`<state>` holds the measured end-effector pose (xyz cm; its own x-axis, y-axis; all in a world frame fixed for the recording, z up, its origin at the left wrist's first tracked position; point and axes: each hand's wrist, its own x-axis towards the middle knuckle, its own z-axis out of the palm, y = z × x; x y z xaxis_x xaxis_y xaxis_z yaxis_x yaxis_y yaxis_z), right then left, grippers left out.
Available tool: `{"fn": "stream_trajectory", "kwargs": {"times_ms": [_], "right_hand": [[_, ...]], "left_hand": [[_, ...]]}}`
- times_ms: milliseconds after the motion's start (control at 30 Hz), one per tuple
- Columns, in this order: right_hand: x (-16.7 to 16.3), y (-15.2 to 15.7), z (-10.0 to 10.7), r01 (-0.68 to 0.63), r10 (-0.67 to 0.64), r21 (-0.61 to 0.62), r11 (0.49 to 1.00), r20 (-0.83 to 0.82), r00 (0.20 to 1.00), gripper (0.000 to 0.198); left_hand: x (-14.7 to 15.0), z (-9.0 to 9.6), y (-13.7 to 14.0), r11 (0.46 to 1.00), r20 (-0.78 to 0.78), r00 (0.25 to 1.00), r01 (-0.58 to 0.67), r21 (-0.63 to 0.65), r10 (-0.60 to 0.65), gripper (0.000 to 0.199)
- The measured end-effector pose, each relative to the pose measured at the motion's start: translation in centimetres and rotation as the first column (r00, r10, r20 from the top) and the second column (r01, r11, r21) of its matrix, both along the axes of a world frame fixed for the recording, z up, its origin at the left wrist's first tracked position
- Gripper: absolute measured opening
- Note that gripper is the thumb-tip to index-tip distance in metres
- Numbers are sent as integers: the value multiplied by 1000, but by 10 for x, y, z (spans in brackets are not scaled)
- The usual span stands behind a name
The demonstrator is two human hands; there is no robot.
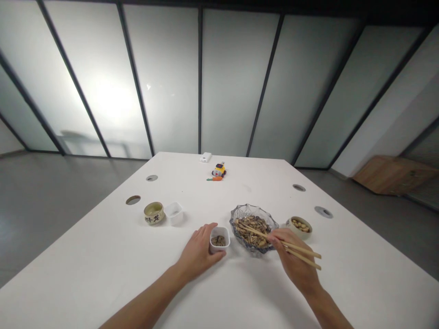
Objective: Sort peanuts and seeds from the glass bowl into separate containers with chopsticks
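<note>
Several frosted-glass panels (164,68) in dark frames fill the background here, and below them stretches the white tabletop (120,256), smooth and matte, with four round holes cut near its sides. Over at the right, a wood-toned board (391,180) by the floor's edge!

Now the glass bowl (250,210), clear, faceted, scalloped at the rim, heaped with striped sunflower seeds (255,223). The right hand (295,265) comes across its near right edge and covers part of a squat ceramic bowl (306,235) behind, filled with tan nuts. Far left, another ceramic bowl (153,218), greenish inside, dark characters painted on its wall, and just beside it a translucent plastic cup (174,218).

And here's the white cup (219,249), a rounded square of plastic on the tabletop, just left of the glass bowl, a small pile of striped seeds at its bottom! The left grip wraps it, fingers at the far left side, thumb along the near one. The right grip is narrow, pinched around slim, pale wooden chopsticks (302,249), their tips down among the sunflower seeds.

Farther back, a yellow toy truck (219,170), a boxy white device (206,157), and a little orange toy carrot (216,179).
</note>
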<state>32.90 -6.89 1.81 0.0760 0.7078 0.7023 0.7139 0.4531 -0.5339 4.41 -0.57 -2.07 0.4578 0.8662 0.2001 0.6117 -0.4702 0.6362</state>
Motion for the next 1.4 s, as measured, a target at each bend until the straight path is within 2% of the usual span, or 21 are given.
{"fn": "stream_trajectory", "kwargs": {"times_ms": [233, 367, 467, 600, 700, 800, 967, 1200, 1400], "right_hand": [[-1, 0, -5, -74, 73, -64, 995, -15, 997, 26], [1, 0, -3, -69, 69, -22, 997, -13, 998, 22], [4, -1, 0, -19, 19, 9, 1000, -25, 1000, 24], [3, -2, 0, 60, -56, 22, 998, -146, 988, 31], [-3, -5, 0, -20, 19, 0, 1000, -214, 977, 33], [-9, -7, 2, -97, 97, 9, 995, -193, 976, 32], [-8, -5, 1, -48, 52, 94, 994, -36, 998, 23], [-2, 4, -15, -87, 86, -15, 996, -26, 996, 19], [-1, 5, -17, -118, 117, -59, 991, -34, 993, 20]], "left_hand": [[-1, 1, -1, 1000, 4, 1000, 6, 3, -6, 65], [-1, 2, -1, 1000, 1, 1000, -1, 0, 1, 65], [-1, 2, -1, 1000, -2, 1000, 3, -5, -3, 66], [0, 0, 0, 1000, -5, 1000, -3, -1, 3, 69], [0, -1, 0, 1000, 2, 1000, -5, 2, 5, 69], [0, -1, 0, 1000, 7, 1000, -4, -2, 4, 68], [0, -1, 0, 1000, 6, 1000, -8, -11, 8, 69], [1, 2, 0, 999, -17, 1000, -13, -35, 12, 69], [1, 5, -2, 1000, 0, 1000, -11, -28, 11, 68]]}}
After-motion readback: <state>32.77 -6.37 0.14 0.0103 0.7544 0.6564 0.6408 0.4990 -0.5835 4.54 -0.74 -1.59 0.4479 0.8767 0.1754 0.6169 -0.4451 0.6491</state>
